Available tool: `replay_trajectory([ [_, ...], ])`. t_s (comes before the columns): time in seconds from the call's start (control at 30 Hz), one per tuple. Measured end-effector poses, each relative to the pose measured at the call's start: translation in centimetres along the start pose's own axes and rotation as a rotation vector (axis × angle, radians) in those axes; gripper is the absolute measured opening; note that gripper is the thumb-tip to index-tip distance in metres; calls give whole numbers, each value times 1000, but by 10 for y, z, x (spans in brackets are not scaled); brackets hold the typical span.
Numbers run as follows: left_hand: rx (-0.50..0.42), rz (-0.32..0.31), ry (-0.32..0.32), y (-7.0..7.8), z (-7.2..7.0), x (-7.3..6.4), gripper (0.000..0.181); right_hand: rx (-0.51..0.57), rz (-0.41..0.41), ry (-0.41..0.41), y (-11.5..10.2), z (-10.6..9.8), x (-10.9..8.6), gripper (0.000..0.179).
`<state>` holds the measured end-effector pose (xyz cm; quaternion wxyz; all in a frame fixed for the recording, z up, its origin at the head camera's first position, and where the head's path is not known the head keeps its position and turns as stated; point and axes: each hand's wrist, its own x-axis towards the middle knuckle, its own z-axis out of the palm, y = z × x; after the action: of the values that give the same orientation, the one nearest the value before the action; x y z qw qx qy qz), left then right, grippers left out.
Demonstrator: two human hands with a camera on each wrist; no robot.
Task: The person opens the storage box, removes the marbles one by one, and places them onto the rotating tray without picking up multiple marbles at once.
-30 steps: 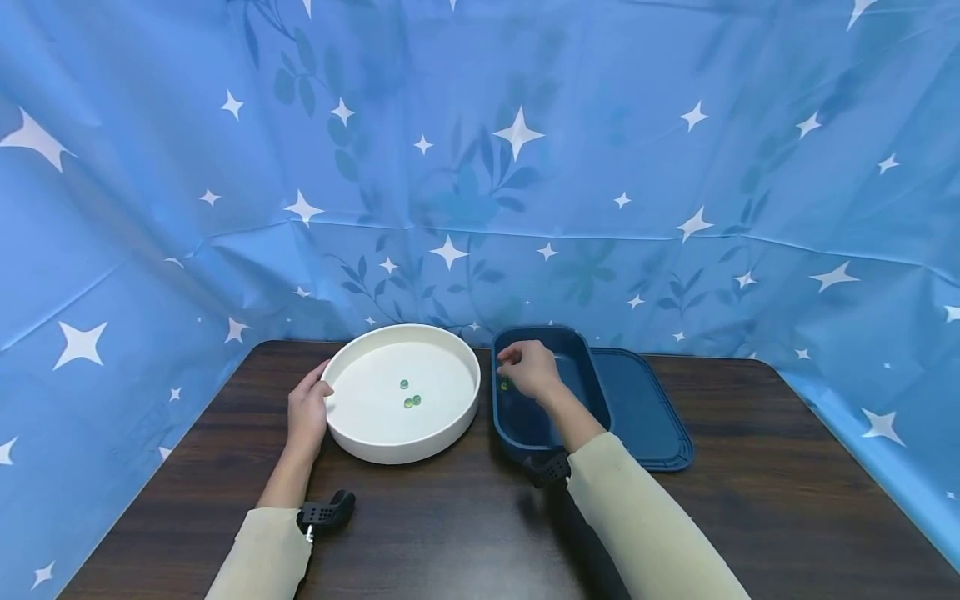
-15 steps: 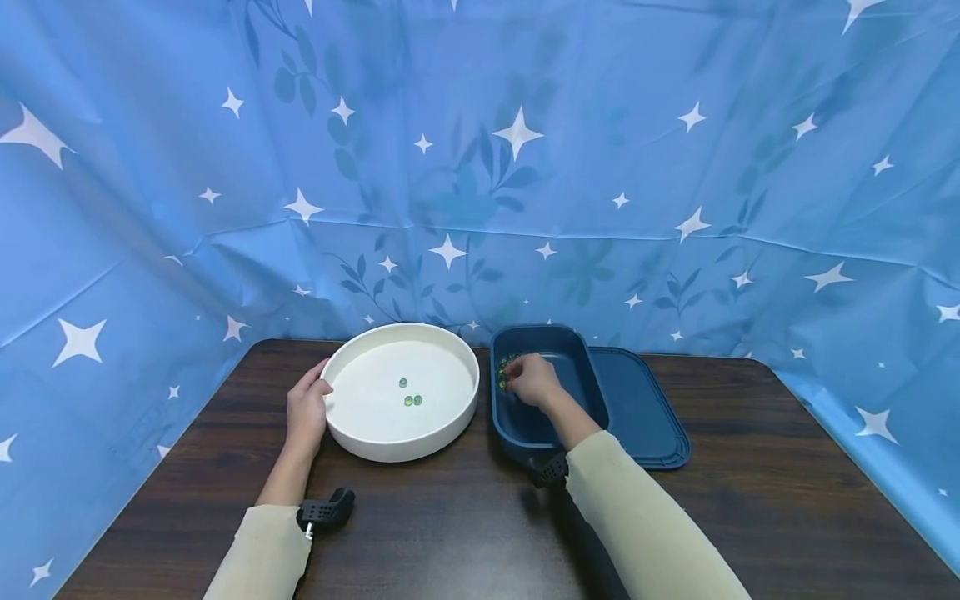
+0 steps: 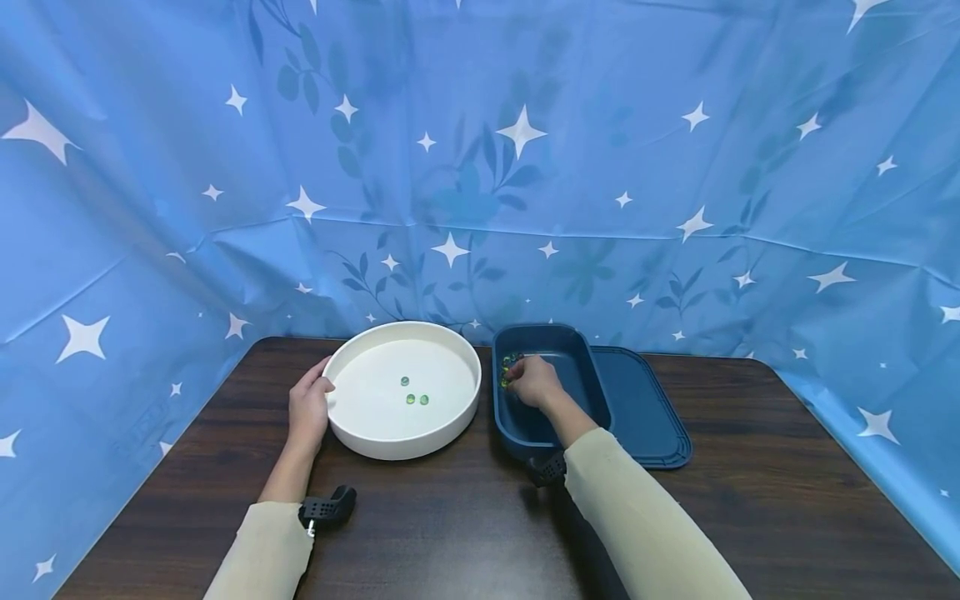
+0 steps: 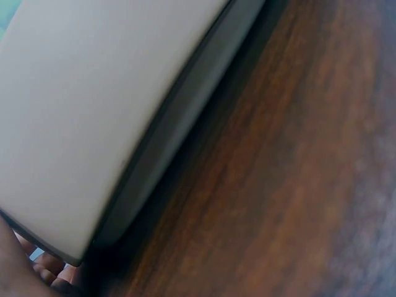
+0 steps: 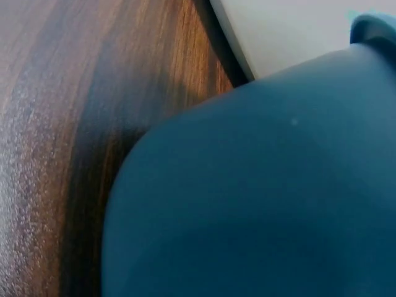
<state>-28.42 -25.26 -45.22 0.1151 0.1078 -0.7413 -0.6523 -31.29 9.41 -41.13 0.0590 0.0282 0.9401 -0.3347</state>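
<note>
My left hand [image 3: 307,408] grips the left rim of a round white tray [image 3: 375,428], thumb over the edge. In the left wrist view, fingers [image 4: 49,266] show at the corner of the tray's pale side wall [image 4: 93,117]. On the tray lie three small green glass marbles [image 3: 410,399], one set farther back. Inside a deep blue rectangular container [image 3: 517,439], my right hand [image 3: 536,383] reaches down with bent fingers at several green and yellow marbles [image 3: 506,364] along its left wall. Whether those fingertips pinch one I cannot tell. The container's outer wall [image 5: 247,185] fills the right wrist view, hiding that hand.
A flat blue lid [image 3: 645,408] lies right of the container, partly behind it. Both vessels stand on a dark wooden table [image 3: 435,525], near its far edge. A blue star-patterned curtain [image 3: 480,167] hangs behind. Black straps with camera units sit at both wrists.
My right hand has come down from above the marbles to in among them. On the tray, one front marble has drifted slightly right, apart from its neighbour. The left hand keeps its grip.
</note>
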Motion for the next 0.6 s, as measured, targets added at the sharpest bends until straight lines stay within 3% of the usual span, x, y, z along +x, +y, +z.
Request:
replay_trajectory([
  [0.4,-12,2,3,2,1,-2,65,-70,-1,-28,-1,2,3,10],
  [0.6,-8,-1,2,1,0,-2,65,-45,-21,-4,-3,-3,-1,13],
])
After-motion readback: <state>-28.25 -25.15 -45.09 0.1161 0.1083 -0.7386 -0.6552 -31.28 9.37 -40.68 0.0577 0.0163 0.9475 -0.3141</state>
